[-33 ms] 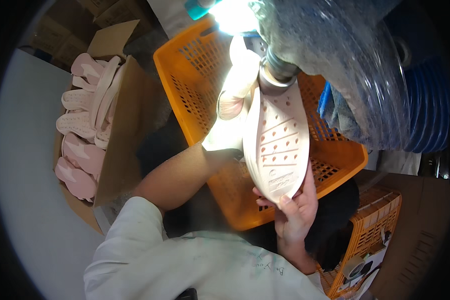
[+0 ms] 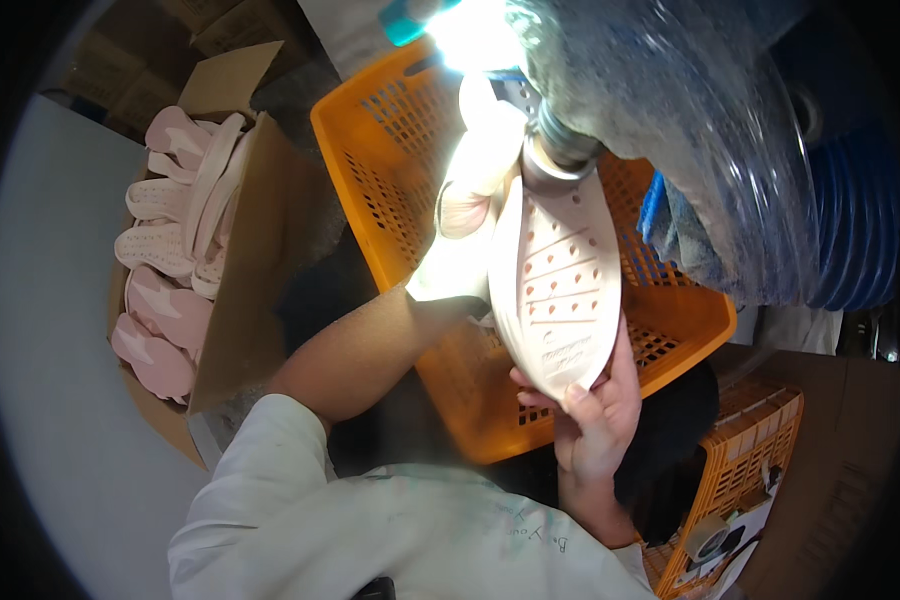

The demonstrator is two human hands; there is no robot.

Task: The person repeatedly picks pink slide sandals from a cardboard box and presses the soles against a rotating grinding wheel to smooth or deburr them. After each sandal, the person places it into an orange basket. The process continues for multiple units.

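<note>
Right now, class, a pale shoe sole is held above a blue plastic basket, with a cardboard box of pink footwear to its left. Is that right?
Not quite: the head view shows an orange plastic basket, not blue.

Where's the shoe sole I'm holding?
Right of centre in the head view, the shoe sole is over the large orange basket, its near end in your right hand, far end by your left hand and a metal cylinder.

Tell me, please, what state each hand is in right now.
Left hand: at the sole's upper left edge; glare hides whether it grips.
Right hand: closed, holding the sole's near end, thumb on top.
</note>
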